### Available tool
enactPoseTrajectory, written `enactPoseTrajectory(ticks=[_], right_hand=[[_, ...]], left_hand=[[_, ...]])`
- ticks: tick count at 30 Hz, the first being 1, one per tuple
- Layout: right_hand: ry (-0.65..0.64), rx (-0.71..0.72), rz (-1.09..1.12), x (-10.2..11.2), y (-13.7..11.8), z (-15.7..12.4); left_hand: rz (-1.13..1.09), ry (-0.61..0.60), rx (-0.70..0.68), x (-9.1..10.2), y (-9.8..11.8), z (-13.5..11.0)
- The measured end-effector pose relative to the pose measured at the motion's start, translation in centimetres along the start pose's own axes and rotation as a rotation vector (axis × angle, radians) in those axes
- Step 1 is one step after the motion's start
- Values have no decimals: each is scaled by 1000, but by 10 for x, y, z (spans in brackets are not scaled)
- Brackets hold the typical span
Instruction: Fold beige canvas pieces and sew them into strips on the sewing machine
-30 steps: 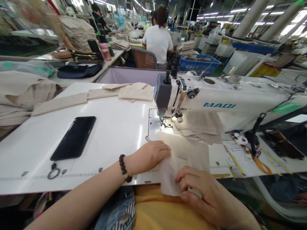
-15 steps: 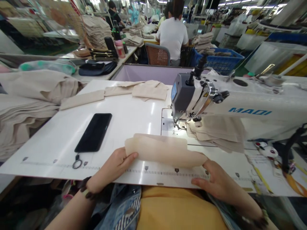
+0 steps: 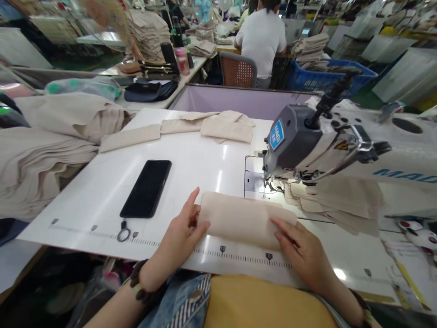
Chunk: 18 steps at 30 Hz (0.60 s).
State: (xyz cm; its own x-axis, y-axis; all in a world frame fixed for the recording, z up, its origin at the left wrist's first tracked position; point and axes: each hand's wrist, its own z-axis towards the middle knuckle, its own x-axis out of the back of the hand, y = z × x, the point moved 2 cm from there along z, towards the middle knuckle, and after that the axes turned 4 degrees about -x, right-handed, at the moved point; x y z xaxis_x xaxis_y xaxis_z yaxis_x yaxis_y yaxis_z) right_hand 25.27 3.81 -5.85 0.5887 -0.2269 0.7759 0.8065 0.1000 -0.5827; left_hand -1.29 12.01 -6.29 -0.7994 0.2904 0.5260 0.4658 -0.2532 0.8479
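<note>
A folded piece of beige fabric (image 3: 244, 218) lies lengthwise between my hands, just in front of the sewing machine (image 3: 293, 141). My left hand (image 3: 182, 234) grips its left end, thumb on top, index finger raised and the other fingertips partly hidden behind the edge. At the right end, my right hand (image 3: 300, 248) has its fingertips on the fabric with the thumb close beneath the index finger. Under the machine's arm, to the right of the needle area, rests a stack of beige fabric pieces (image 3: 337, 198).
A black phone (image 3: 146, 189) with a ring strap (image 3: 123, 232) lies left of my hands. Beige strips (image 3: 227, 126) lie along the table's (image 3: 201, 159) back edge. Fabric piles (image 3: 41, 168) stand at the left. Beyond the lilac panel (image 3: 232, 98), a person in white (image 3: 261, 41) sits near a blue basket (image 3: 321, 77).
My right hand has moved from the fabric's right edge onto its top. The two offset layers now lie nearly aligned as one flatter piece. The view has shifted slightly.
</note>
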Motion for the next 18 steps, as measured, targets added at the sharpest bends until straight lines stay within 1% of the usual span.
enactPoseTrajectory(ticks=[3, 5, 9, 13, 18], right_hand=[[-44, 13, -56, -2, -1, 2], [-71, 24, -93, -3, -2, 4], [-98, 52, -159, -4, -2, 8], [-74, 88, -222, -3, -2, 11], [-62, 111, -278, -4, 0, 15]], left_hand=[[112, -110, -112, 1, 5, 0], [165, -141, -144, 3, 8, 0], [212, -109, -141, 4, 8, 2], [240, -47, -160, 2, 7, 4], [272, -34, -164, 0, 8, 6]])
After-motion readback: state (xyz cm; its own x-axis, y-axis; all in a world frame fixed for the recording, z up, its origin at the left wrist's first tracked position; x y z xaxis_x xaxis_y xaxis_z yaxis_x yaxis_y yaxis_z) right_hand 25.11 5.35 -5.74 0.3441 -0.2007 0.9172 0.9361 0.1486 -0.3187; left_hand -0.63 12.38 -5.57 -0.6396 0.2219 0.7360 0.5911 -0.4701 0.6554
